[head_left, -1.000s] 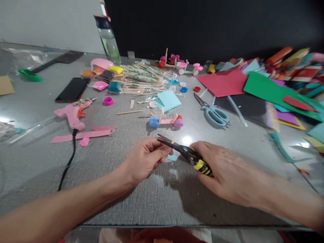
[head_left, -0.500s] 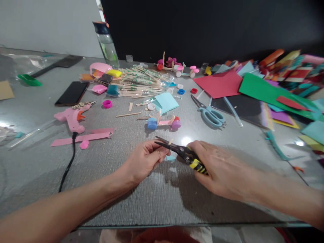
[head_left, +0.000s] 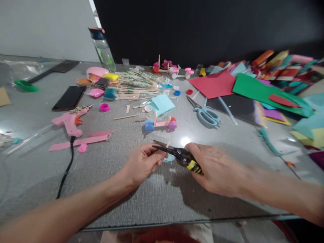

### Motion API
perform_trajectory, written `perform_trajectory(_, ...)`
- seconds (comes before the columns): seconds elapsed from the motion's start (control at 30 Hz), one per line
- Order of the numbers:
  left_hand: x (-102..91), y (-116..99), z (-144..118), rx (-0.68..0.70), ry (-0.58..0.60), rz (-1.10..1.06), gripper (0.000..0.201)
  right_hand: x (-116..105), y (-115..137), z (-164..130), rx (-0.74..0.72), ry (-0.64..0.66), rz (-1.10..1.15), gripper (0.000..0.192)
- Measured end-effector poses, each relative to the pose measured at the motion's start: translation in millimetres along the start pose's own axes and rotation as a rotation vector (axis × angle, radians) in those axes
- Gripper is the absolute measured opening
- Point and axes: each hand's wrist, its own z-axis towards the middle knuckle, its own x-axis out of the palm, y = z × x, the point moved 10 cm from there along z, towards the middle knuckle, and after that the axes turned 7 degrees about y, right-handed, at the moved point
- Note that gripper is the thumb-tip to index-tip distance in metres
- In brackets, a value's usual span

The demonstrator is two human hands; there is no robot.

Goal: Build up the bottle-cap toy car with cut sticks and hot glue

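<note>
Head view looks down on a grey textured surface [head_left: 157, 199] crowded with craft bits. Right hand [head_left: 215, 168] is closed around the yellow-and-black handles of a pair of snips [head_left: 181, 157], whose dark blades stand slightly parted and point left. Left hand [head_left: 143, 162] is pinched shut on a short wooden stick piece [head_left: 167, 145], holding it between those blades; only its pale tip shows above them. A small light-blue scrap [head_left: 170, 158] lies on the surface just under the blades.

Beyond the snips, away from the person, sits a little cart [head_left: 160, 123] built from sticks and bottle caps; to the right of it lie blue scissors [head_left: 206, 114]. Far left of the snips rests a pink glue gun [head_left: 69, 118] with its black cord [head_left: 66, 168] trailing toward the near edge.

Risk, as I judge it: the left fingertips [head_left: 158, 158] sit very close to the blades, so a squeeze could nip them. The stick piece is short and lightly held; a hard cut may send the offcut flying into the clutter or split the wood unevenly. Blades meeting it at a slant could twist it out of the pinch.
</note>
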Motion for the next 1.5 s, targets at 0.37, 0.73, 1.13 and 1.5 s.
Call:
perform_trajectory(0.37, 2.0, -2.4, 0.2, 0.045, -0.045, 0.003, 0.025, -3.9, 2.6, 1.3, -0.010, -0.040, -0.013, 0.022)
perform_trajectory(0.73, 5.4, 2.6, 0.9, -0.006, 0.027, -0.019, 0.030, -1.2, -0.1, -0.4, -0.012, -0.022, 0.013, 0.023)
perform_trajectory(1.13, -0.8, -3.2, 2.7, 0.047, -0.022, 0.052, 0.027, -4.6, -0.6, 6.3, -0.034, -0.065, 0.015, 0.022)
perform_trajectory(1.5, 2.4, -2.4, 1.5, 0.013, 0.012, 0.071, 0.027, -4.6, 0.3, 5.3, 0.000, -0.028, -0.038, 0.024)
